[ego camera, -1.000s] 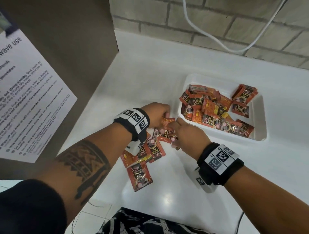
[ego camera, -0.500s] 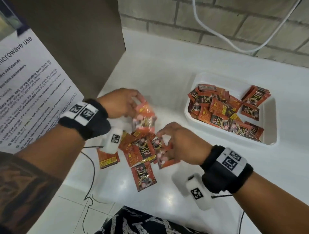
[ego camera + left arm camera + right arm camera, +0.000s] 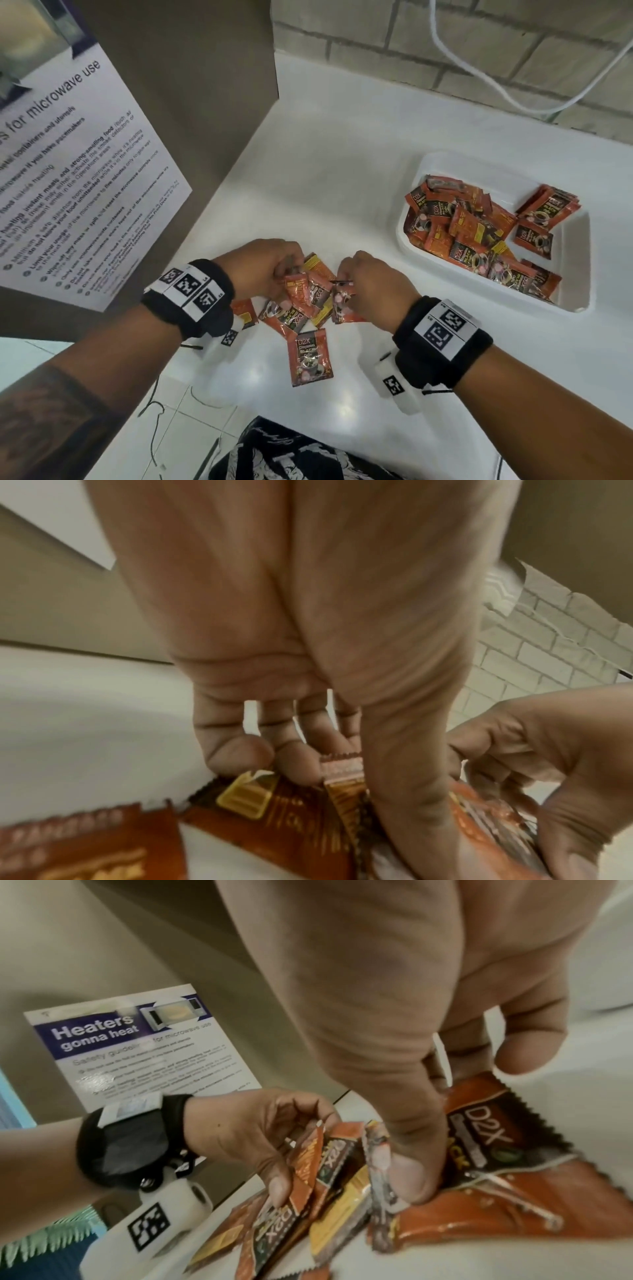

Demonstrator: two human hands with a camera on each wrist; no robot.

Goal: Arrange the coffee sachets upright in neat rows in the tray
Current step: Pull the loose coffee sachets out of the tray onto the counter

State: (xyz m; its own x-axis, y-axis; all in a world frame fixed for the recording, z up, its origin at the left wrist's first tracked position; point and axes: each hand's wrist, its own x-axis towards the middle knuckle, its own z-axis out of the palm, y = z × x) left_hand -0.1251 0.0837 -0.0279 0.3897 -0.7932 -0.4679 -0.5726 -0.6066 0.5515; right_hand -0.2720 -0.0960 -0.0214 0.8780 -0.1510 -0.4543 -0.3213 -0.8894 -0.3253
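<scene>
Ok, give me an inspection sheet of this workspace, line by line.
Surface: glossy white counter.
Job's things: white tray holds a jumbled heap of sachets, not yet in neat rows; loose sachets lie on the counter near the hands.
Clutter: nothing seen.
Grippers: left hand pinches sachets; right hand pinches one too.
Cables: white cable hangs along the wall.
Surroundings: brick wall; microwave safety poster on a beige panel.

Glossy foil sachets point(image 3: 311, 356); smooth white plastic tray point(image 3: 579, 263); glossy countertop point(image 3: 342, 144).
</scene>
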